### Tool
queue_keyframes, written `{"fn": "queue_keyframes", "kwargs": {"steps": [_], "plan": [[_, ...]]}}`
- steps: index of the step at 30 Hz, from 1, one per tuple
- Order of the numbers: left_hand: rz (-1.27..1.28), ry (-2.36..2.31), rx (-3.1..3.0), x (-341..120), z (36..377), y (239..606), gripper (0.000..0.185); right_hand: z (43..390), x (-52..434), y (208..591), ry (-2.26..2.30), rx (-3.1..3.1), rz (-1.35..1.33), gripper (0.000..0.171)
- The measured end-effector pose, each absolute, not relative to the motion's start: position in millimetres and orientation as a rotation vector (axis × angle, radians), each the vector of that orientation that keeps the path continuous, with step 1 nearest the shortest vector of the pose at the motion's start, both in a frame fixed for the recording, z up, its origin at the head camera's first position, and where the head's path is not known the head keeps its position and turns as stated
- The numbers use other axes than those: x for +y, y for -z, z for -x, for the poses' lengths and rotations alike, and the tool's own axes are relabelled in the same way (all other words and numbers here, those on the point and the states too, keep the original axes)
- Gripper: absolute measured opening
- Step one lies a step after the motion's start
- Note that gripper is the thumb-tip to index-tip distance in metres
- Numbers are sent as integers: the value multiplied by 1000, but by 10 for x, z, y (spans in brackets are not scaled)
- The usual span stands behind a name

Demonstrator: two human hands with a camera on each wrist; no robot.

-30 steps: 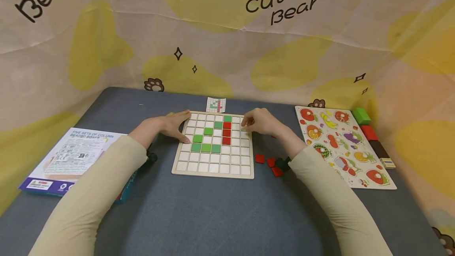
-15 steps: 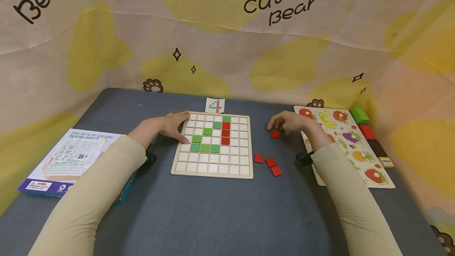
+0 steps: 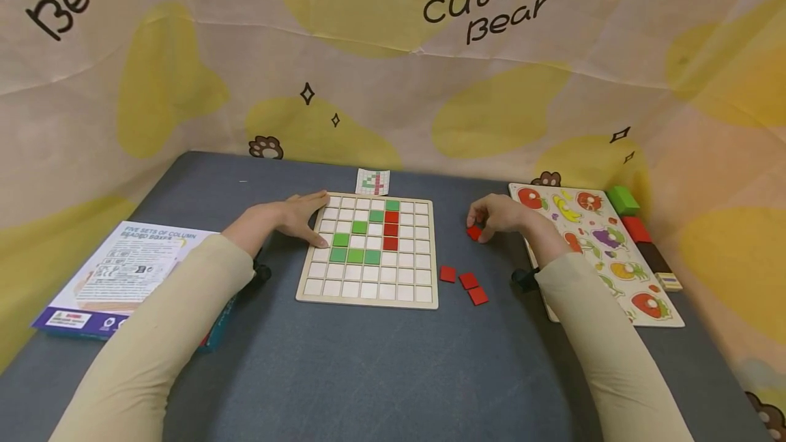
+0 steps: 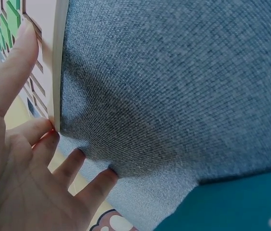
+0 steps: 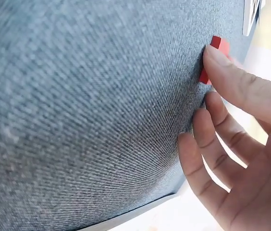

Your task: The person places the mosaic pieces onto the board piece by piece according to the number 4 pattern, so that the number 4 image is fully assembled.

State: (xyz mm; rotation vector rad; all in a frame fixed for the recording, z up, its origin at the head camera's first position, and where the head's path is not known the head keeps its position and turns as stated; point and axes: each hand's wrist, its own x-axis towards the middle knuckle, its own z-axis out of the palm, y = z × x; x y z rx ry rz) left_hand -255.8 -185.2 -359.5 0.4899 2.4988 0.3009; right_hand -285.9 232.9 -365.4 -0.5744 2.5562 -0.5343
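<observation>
Fingers of your right hand point(image 3: 500, 217) curl over a red tile point(image 3: 474, 232) on the grey table point(image 3: 368, 360), at about 3 o'clock from the grid board point(image 3: 367, 251) and well apart from it. The head view shows the tile under your fingertips but not how firmly it is held; the right wrist view adds that your thumb point(image 5: 231, 77) presses on one edge of the tile point(image 5: 212, 57) while the other fingers hang loosely bent beside it, so you are pinching or pressing it against the cloth, and it is not lifted.

Your left hand point(image 3: 295, 218) lies flat at 9 o'clock of the board, fingers straight and relaxed. Only the left wrist view shows the detail: the thumb point(image 4: 10, 72) rests on the board's top face, and the other fingers touch its wooden edge point(image 4: 57, 62) and the table.

From the head view alone you can see green tiles point(image 3: 356, 241) and a short column of red ones point(image 3: 391, 229) set in the board, three loose red tiles point(image 3: 463, 282) at 4 o'clock of it, a small pattern card point(image 3: 373, 181) at 12 o'clock, a fruit puzzle point(image 3: 592, 251) to the far right and a booklet point(image 3: 123, 271) to the far left.
</observation>
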Motion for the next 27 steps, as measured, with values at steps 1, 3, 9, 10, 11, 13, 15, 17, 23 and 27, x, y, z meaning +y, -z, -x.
{"fn": "queue_keyframes", "kwargs": {"steps": [1,3,9,10,11,13,15,17,23,27], "plan": [[-491,-300,2499,-1852,2558,3595,104,2857,2325,3657,521,2572,565,24],[-490,-299,2500,-1852,2558,3596,104,2857,2324,3659,510,2604,561,22],[-489,-301,2498,-1856,2557,3596,105,2830,2259,3647,619,2670,575,11],[-490,-300,2498,-1857,2556,3592,105,2815,2222,3640,648,2676,575,10],[-490,-297,2497,-1855,2556,3590,105,2797,2178,3633,675,2680,577,9],[-493,-293,2495,-1854,2554,3583,105,2747,2060,3611,729,2678,585,7],[-494,-288,2493,-1853,2554,3578,105,2688,1916,3593,776,2673,606,7],[-494,-287,2490,-1853,2553,3574,105,2620,1761,3580,817,2656,649,8],[-498,-288,2490,-1852,2543,3562,105,2407,1339,3588,858,2610,763,8],[-496,-291,2490,-1848,2546,3567,105,2329,1162,3637,851,2581,815,6]]}}
